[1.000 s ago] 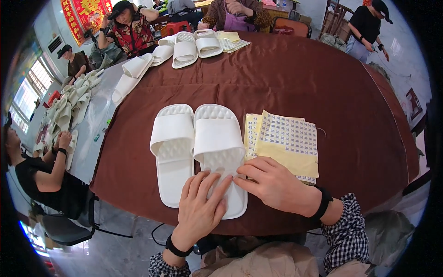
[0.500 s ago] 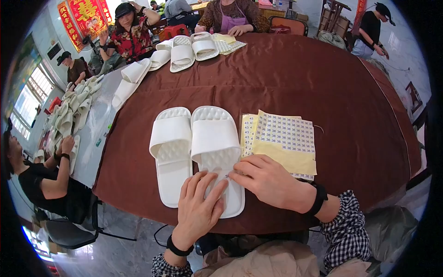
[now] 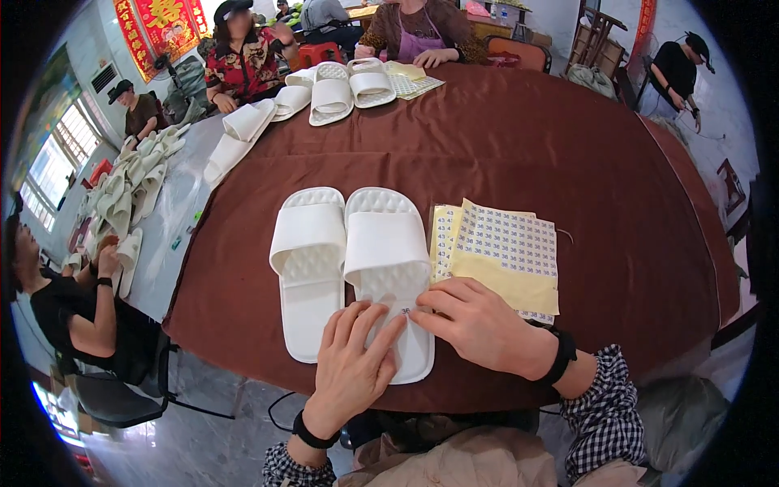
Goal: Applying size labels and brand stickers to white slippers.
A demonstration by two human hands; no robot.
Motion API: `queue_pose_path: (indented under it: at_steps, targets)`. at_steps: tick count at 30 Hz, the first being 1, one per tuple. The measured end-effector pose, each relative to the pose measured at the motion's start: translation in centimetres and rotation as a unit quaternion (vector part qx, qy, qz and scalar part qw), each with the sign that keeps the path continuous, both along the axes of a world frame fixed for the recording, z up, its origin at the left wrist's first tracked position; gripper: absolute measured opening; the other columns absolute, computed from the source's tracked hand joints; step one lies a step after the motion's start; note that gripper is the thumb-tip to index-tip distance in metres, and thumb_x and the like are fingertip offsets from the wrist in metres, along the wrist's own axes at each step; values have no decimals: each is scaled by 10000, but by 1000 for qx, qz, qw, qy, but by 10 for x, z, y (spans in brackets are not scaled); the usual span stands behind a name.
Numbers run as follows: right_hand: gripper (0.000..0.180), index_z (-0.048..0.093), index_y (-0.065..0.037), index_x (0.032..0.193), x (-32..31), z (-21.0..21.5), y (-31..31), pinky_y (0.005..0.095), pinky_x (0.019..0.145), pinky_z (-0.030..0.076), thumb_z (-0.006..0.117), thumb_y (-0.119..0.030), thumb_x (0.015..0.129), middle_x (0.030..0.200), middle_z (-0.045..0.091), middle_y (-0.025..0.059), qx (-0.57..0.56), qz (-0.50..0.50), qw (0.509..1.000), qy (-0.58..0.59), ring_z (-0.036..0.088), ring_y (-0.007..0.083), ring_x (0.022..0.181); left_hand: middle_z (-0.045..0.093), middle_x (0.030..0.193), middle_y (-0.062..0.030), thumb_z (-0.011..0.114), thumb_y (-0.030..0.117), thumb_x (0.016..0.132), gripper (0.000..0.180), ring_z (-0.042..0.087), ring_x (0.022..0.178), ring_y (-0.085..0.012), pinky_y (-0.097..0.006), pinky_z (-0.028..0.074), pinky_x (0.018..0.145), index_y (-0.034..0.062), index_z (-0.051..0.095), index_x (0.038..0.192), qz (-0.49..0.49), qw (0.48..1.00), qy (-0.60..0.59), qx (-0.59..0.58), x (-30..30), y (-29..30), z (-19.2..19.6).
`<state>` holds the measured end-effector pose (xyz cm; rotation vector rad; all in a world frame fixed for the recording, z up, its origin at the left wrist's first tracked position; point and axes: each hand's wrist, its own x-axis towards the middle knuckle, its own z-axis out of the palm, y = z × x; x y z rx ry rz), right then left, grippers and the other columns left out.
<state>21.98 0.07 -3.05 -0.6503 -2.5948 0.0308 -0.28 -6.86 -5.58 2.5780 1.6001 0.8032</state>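
Note:
Two white slippers lie side by side on the brown tablecloth (image 3: 568,146), toes away from me. My left hand (image 3: 353,365) lies flat with spread fingers on the heel of the right slipper (image 3: 388,260). My right hand (image 3: 471,321) presses its fingertips on the same heel, where a small sticker (image 3: 405,311) sits between the two hands. The left slipper (image 3: 307,260) is untouched. Yellow sheets of small stickers (image 3: 503,252) lie just right of the slippers, partly under my right hand.
More white slippers (image 3: 349,85) and sticker sheets lie at the table's far side before two seated people. A grey table (image 3: 174,211) at left carries several slippers (image 3: 134,183). A person in black (image 3: 73,308) sits at left, another stands at back right.
The view has shifted slightly. My right hand's fingertips have moved left onto the slipper's heel beside my left hand; the slippers and sheets stay put.

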Motion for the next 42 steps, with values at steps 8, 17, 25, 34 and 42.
queue_pose_path:
  at_steps: [8, 17, 25, 34, 42]
  targets:
    - [295, 706, -39, 1078, 1, 11, -5, 387, 965, 502, 662, -25, 787, 1124, 670, 75, -36, 5, 999, -22, 611, 258, 1108, 573, 1304, -111, 642, 113, 787, 472, 507, 1285, -344, -498, 402, 1090, 120, 646, 1259, -10, 999, -34, 10, -2, -2, -2]
    - [239, 713, -32, 1019, 16, 69, -3, 398, 824, 552, 654, -14, 789, 1028, 688, 103, 22, -76, 996, 42, 675, 285, 935, 596, 1305, -117, 706, 130, 799, 384, 536, 1266, -353, -500, 429, 1068, 95, 654, 1178, -25, 997, -66, 29, -9, 0, -7]
    - [188, 708, -20, 1084, 56, 79, 33, 368, 755, 563, 620, 9, 920, 1035, 694, 123, -12, -184, 968, 168, 693, 297, 872, 619, 1298, -135, 677, -11, 846, 342, 586, 1237, -321, -410, 485, 1013, 44, 656, 1182, -83, 957, -247, -126, -35, -13, 28]
    - [155, 707, 20, 1070, 100, 52, 64, 323, 709, 545, 595, 6, 963, 989, 714, 132, -41, -217, 950, 223, 705, 244, 834, 610, 1304, -181, 652, -37, 822, 467, 589, 1233, -354, -407, 450, 1056, 9, 613, 1286, -46, 987, -124, -89, -75, 18, 101]
    - [154, 716, 13, 1061, 118, 46, 66, 343, 743, 542, 603, -28, 964, 994, 716, 134, -70, -231, 942, 231, 703, 266, 858, 275, 1616, -219, 831, 378, 791, 1047, 217, 1509, -436, -542, 174, 1239, 109, 238, 1612, -136, 957, 220, -132, -73, 110, 92]
